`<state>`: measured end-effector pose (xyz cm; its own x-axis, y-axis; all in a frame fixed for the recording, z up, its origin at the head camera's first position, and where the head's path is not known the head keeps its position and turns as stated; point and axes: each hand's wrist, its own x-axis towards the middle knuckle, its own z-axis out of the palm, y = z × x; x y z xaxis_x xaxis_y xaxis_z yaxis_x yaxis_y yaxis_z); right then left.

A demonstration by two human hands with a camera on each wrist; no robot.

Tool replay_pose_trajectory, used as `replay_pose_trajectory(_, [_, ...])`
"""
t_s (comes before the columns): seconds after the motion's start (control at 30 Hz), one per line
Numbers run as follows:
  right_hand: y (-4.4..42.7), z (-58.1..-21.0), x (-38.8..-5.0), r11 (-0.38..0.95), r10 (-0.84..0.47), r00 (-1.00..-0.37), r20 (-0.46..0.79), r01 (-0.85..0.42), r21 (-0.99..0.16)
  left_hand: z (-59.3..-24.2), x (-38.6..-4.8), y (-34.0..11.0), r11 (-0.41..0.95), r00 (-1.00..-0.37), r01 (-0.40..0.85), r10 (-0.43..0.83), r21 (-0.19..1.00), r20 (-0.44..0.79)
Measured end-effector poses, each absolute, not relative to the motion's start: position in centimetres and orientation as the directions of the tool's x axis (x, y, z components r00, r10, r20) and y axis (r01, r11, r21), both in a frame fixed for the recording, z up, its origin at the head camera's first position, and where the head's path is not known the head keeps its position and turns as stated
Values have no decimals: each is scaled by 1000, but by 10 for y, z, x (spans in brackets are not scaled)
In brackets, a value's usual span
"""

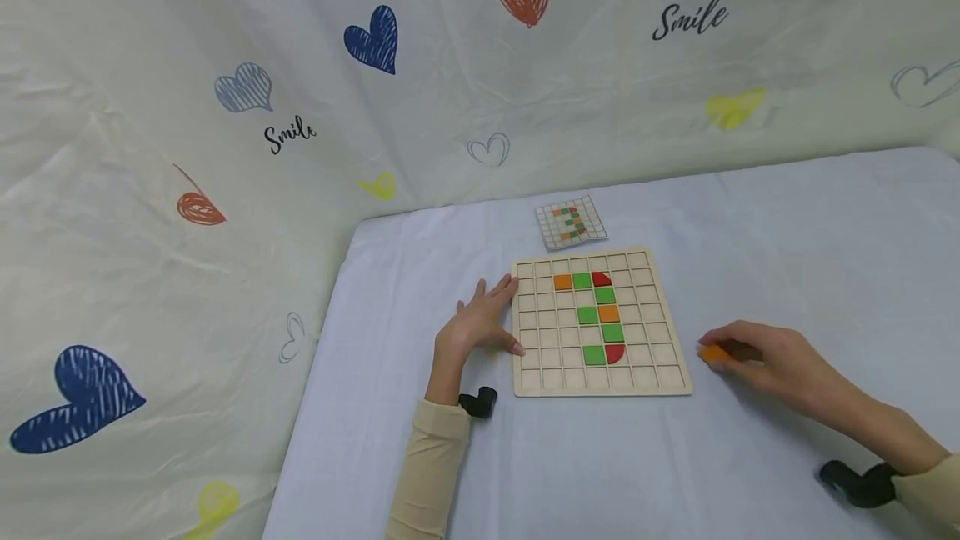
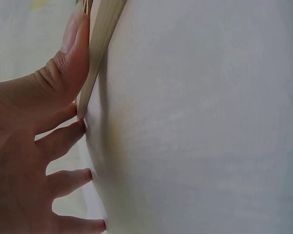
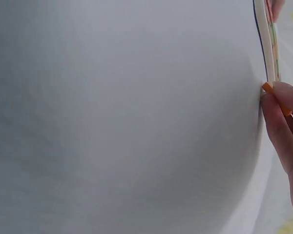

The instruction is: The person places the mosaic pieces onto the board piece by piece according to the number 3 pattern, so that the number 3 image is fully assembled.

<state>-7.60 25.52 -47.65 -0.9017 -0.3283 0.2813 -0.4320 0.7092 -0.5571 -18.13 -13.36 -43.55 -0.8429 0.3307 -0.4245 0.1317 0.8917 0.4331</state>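
A wooden grid board [image 1: 536, 373] lies on the white-covered table, with green, orange and red tiles set in its squares. My left hand [image 1: 477, 323] is at the board's left edge, fingers spread; in the left wrist view the thumb [image 2: 75, 44] touches the board's side [image 2: 100, 48] while other fingertips reach the cloth. Just right of the board, my right hand [image 1: 776, 361] pinches an orange square tile [image 1: 715, 354] between thumb and fingers. The right wrist view shows this orange tile [image 3: 277, 99] held on edge, apart from any square.
Behind the board lies a small pattern card [image 1: 572, 223] showing a similar coloured grid figure. A white cloth [image 1: 840, 257] covers the table. Around it hangs a pale curtain [image 1: 435, 107] printed with hearts and words. Each wrist carries a black camera mount [image 1: 480, 402].
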Motion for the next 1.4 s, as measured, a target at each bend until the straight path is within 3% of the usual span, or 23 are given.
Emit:
replay_pose_trajectory(0.3, [251,-471,-79,714,-345,-905,248,-425,-557,-436,-181,-135,885,-846,126,332,449,-417])
replay_pose_trajectory(1.07, [208,-465,-89,674,-387,-858,338,-513,-531,-437,-181,-135,886,-846,123,329,447,-420])
replay_pose_trajectory(1.4, [195,-463,-95,654,-422,-855,303,-518,-552,-437,-182,-134,886,-847,124,329,447,-418])
